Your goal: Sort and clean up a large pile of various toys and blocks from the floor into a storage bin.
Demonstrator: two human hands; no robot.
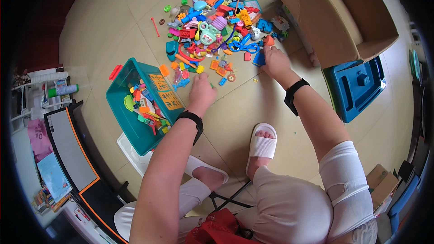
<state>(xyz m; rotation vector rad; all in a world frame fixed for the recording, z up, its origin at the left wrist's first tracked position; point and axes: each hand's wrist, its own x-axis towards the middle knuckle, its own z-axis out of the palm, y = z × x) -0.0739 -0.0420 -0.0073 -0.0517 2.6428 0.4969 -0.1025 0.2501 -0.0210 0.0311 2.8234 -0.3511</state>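
Observation:
A large pile of mixed plastic toys (210, 30) lies spread on the tiled floor before me. At its near left edge my left hand (203, 93) reaches down, close to a yellow block (200, 69) and a light blue toy (182, 84). A bit of green shows by its thumb; whether it is held is unclear. My right hand (276, 61) is at the pile's right edge, its fingers against a flat blue piece (258, 59), just below an orange-red toy (269, 40). Its grip is partly hidden. Beside my left hand, a teal plastic bin (123, 74) holds several small toys.
An open cardboard box (318, 17) stands at the upper right, above a blue plastic lid (359, 91). A white tray (130, 150) lies partly under the bin. My slippered foot (263, 142) rests between my arms. A black-framed item with orange trim (73, 149) stands at left.

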